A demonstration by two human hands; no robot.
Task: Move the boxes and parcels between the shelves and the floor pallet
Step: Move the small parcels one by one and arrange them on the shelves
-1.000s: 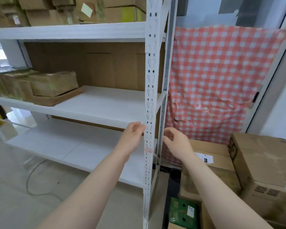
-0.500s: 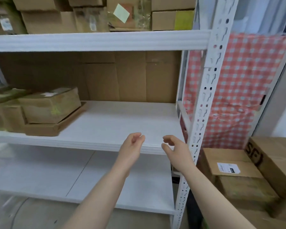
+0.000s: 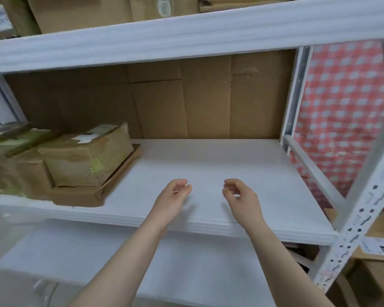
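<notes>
My left hand [image 3: 172,199] and my right hand [image 3: 242,199] reach side by side over the front of the white middle shelf [image 3: 208,165]. Both have loosely curled fingers and hold nothing. At the shelf's left end lies a taped brown parcel [image 3: 87,158] with a white label, resting on a flat cardboard box [image 3: 93,194]. More taped parcels [image 3: 11,165] crowd behind it toward the left edge. Cardboard boxes [image 3: 80,12] fill the top shelf.
A brown cardboard sheet [image 3: 186,98] lines the shelf's back. The white perforated upright [image 3: 359,220] stands at the right, a red checked cloth [image 3: 344,116] behind it. Labelled boxes [image 3: 377,258] sit on the floor at lower right. A bare lower shelf [image 3: 120,260] lies beneath.
My view has swung left and closer to the shelf. Both hands moved forward from the upright to above the middle shelf's front, still holding nothing.
</notes>
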